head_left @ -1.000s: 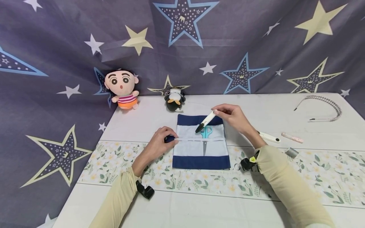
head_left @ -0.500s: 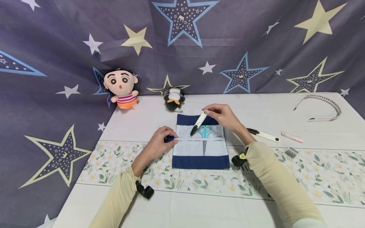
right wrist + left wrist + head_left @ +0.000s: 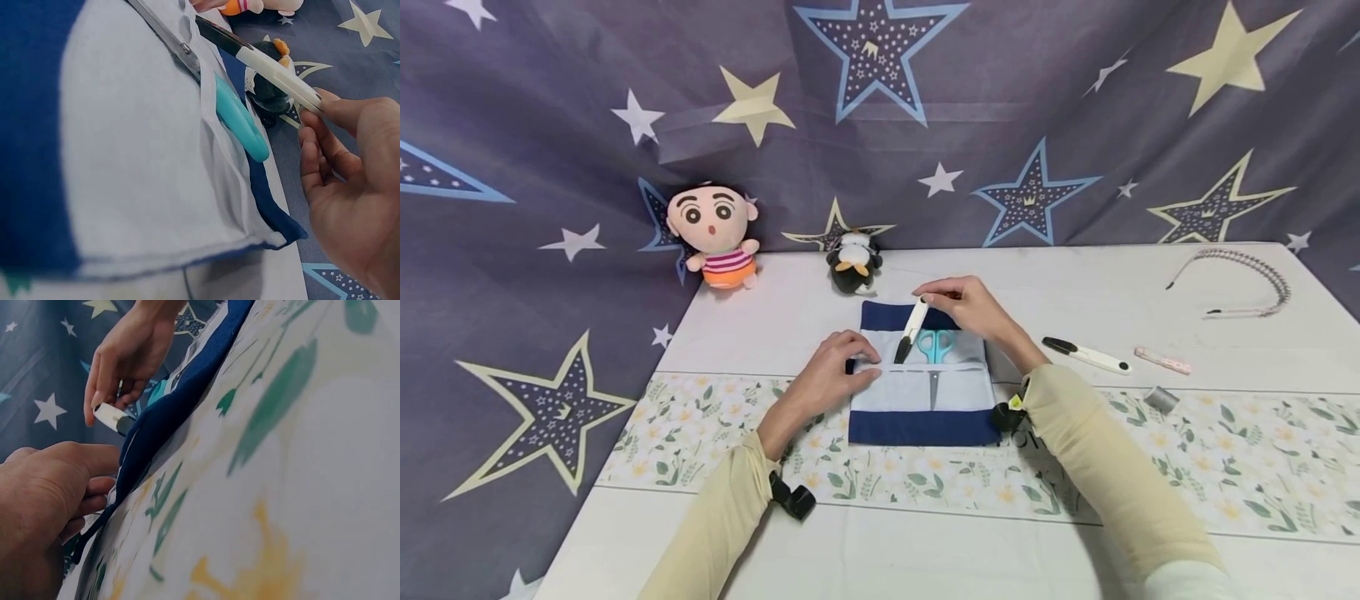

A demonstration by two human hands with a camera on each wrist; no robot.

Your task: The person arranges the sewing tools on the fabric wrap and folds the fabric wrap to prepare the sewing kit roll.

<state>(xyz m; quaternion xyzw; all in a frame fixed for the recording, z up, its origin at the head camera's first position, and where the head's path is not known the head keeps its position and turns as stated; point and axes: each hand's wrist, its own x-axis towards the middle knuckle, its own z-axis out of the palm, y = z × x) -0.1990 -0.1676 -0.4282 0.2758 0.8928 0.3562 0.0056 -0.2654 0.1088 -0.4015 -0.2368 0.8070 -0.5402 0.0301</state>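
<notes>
A navy and pale-blue fabric organizer (image 3: 925, 427) lies unfolded on the table, with a white band across its middle. Turquoise-handled scissors (image 3: 935, 347) sit under that band, blades toward the near side. My right hand (image 3: 973, 310) pinches the white end of a slim tool (image 3: 912, 325) with a black tip; the tip points down, right at the band left of the scissors. In the right wrist view the tool (image 3: 275, 72) slants toward the fabric. My left hand (image 3: 835, 371) grips the organizer's left edge at the band, index finger and thumb either side of it.
Right of the organizer lie a second white tool with a black tip (image 3: 1086, 356), a pink strip-like item (image 3: 1162, 361) and a grey thread spool (image 3: 1162, 400). A headband (image 3: 1273, 283) is at the far right. Two plush toys, a doll (image 3: 713, 237) and a penguin (image 3: 853, 262), sit at the back.
My right hand has moved left with the white tool, bringing its black tip from above the scissors down to the band. My left thumb and index finger have shifted slightly inward over the edge.
</notes>
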